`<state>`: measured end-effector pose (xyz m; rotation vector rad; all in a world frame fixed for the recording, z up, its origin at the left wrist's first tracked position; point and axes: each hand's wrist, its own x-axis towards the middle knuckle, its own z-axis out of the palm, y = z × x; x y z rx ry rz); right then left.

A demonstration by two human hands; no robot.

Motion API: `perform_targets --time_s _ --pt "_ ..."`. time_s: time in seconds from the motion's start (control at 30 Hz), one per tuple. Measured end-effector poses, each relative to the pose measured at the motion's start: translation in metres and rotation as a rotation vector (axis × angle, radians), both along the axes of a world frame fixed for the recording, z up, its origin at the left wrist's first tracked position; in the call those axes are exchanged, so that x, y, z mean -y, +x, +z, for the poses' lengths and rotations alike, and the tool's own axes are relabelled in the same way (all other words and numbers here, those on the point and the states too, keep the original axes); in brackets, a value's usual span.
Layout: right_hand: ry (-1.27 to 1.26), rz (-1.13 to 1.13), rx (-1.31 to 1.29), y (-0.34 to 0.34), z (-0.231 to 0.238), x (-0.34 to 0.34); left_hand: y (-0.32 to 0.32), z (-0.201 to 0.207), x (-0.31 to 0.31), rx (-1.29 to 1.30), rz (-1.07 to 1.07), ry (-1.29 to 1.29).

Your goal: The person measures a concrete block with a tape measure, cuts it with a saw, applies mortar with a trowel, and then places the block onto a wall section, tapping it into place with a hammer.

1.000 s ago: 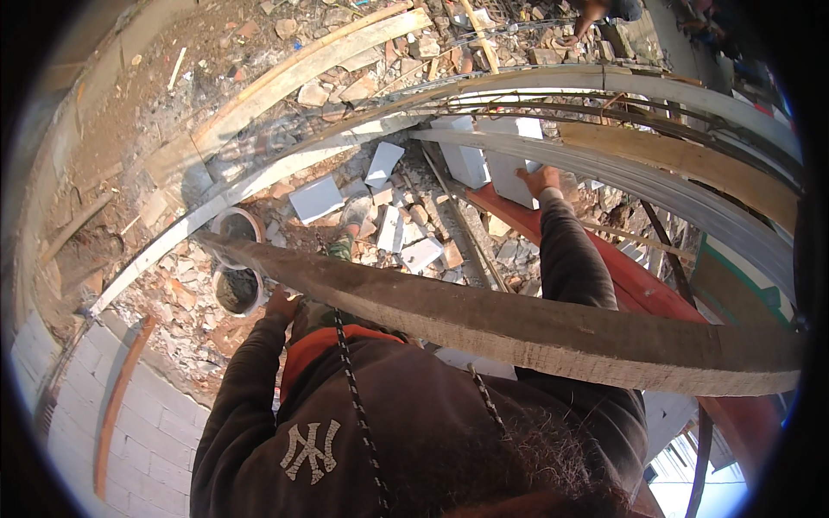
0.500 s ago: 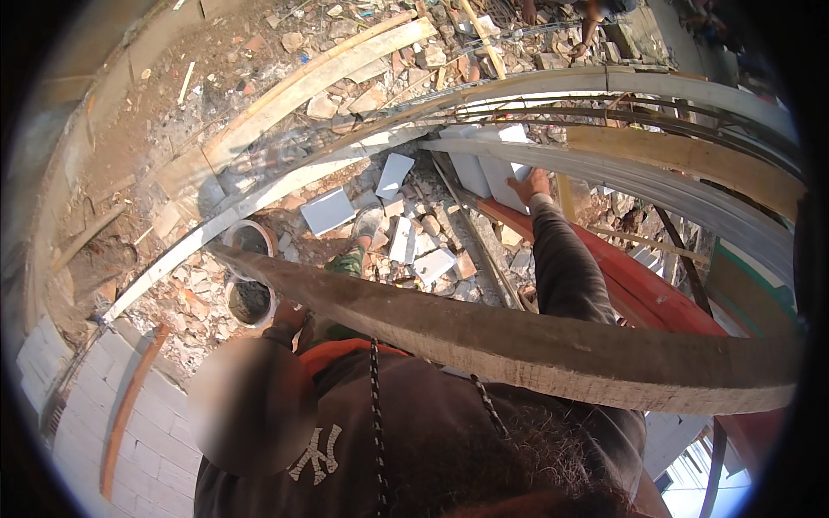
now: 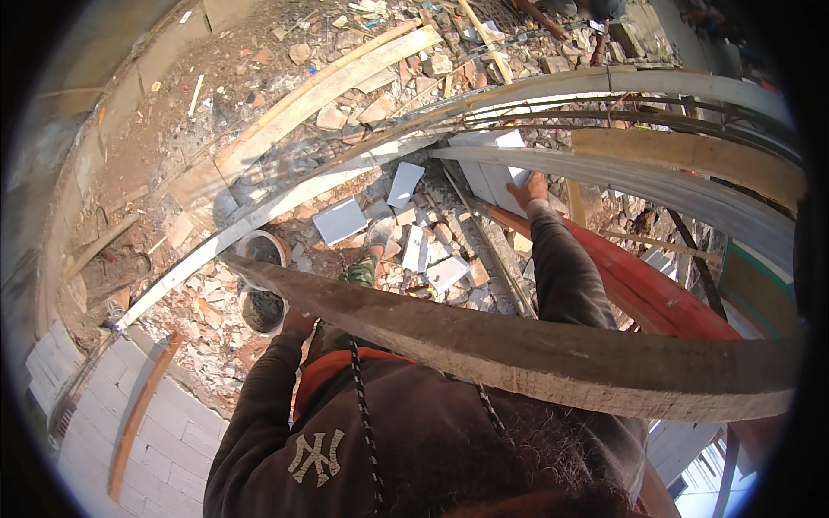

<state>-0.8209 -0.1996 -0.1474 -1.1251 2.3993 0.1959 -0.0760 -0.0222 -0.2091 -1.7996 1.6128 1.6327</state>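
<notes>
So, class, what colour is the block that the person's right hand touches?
The block at the right hand is pale greyish-white, shown in the head view.

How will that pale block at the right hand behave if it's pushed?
The pale block should be stiff and likely slide or tip rather than roll, given its flat faces and straight edges. It may chip if knocked: irregular pale pieces, possibly broken blocks, lie in the rubble.

Brightly sunlit across pale masonry rubble (image 3: 200, 302); washed out at lower right; bowed along long brown timber beam (image 3: 518, 350); blackened around rim.
</notes>
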Motion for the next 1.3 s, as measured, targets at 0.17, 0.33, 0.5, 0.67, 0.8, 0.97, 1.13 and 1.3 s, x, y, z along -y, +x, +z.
perform_targets --time_s 0.17,0.33,0.5,0.67,0.8,0.97,1.13,1.3 --pt "-0.013 -0.02 0.056 0.001 0.005 -0.001 -0.004 -0.004 0.004 -0.027 -0.188 -0.027" --pt "-0.06 -0.009 0.084 -0.001 0.006 0.0 -0.015 -0.016 0.008 -0.346 0.185 0.032" --pt "0.032 0.021 0.071 -0.004 0.003 -0.001 -0.02 -0.022 0.008 -0.346 0.242 0.094" --pt "0.046 0.099 0.072 -0.008 0.004 0.001 -0.02 -0.018 0.004 -0.272 0.248 0.182" --pt "0.077 0.041 0.131 -0.015 0.002 0.001 -0.021 -0.015 -0.002 -0.308 0.283 0.149" --pt "0.036 0.141 0.099 -0.025 -0.009 -0.003 -0.022 -0.013 -0.007 -0.279 0.262 0.154" --pt "0.015 0.241 -0.015 -0.026 -0.01 -0.002 -0.026 -0.012 -0.004 -0.258 0.242 0.154" --pt "0.145 0.099 0.1 -0.019 0.004 0.004 -0.029 -0.013 0.004 -0.228 0.207 0.144"
